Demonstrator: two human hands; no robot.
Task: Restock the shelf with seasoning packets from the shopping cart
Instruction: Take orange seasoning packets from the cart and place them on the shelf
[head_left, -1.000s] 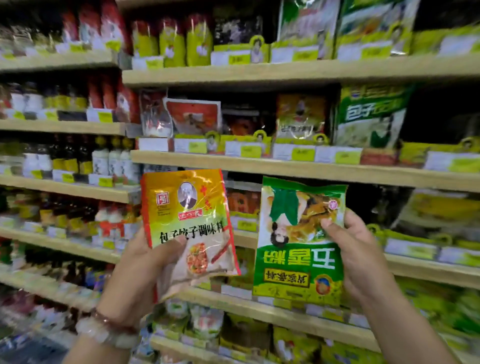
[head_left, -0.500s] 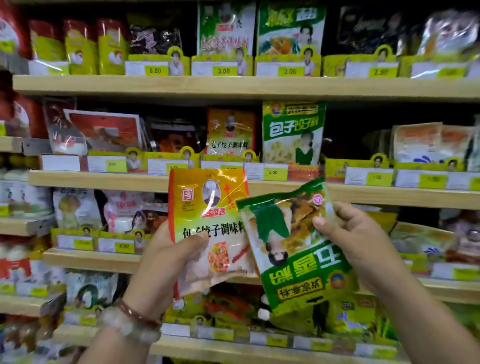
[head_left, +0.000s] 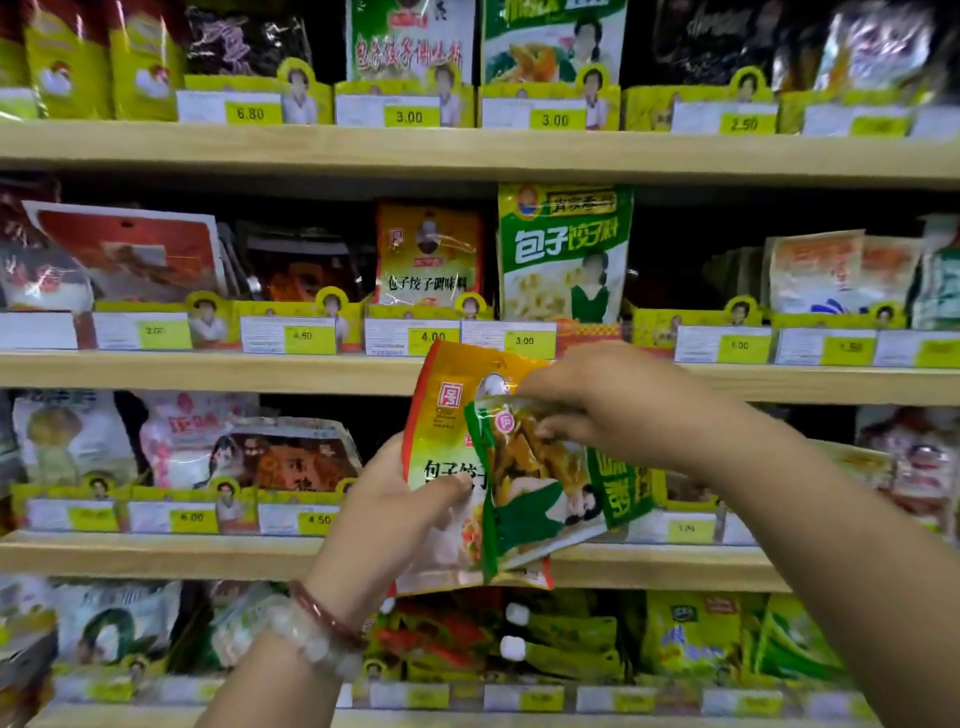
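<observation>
Since the earlier frames, both packets have been brought together: the green seasoning packet (head_left: 540, 488) now lies across the front of the orange seasoning packet (head_left: 457, 441), overlapping its right half, where before the two were held side by side and apart. The camera has also closed in on the shelving. Left hand (head_left: 384, 525) grips the orange packet from its left side, thumb pressed on the printed face and fingers hidden behind; two bracelets (head_left: 306, 629), one reddish and one of pale beads, sit on that wrist. Right hand (head_left: 618, 400) reaches over from the right with fingers curled, pinching the upper edge of the green packet, which hangs tilted with its print sideways; whether those fingers also catch the orange packet's top cannot be told. Both packets are held in the air in front of the wooden shelf (head_left: 467, 153) unit, level with the gap between its second and third boards, touching no board. On the second board, just above the hands, stands a matching orange packet (head_left: 428, 254) beside a tall green and white packet (head_left: 563, 249). Yellow price tags (head_left: 410, 117) line each board's front edge. Further packets fill the rows to either side and below, many too blurred to read.
</observation>
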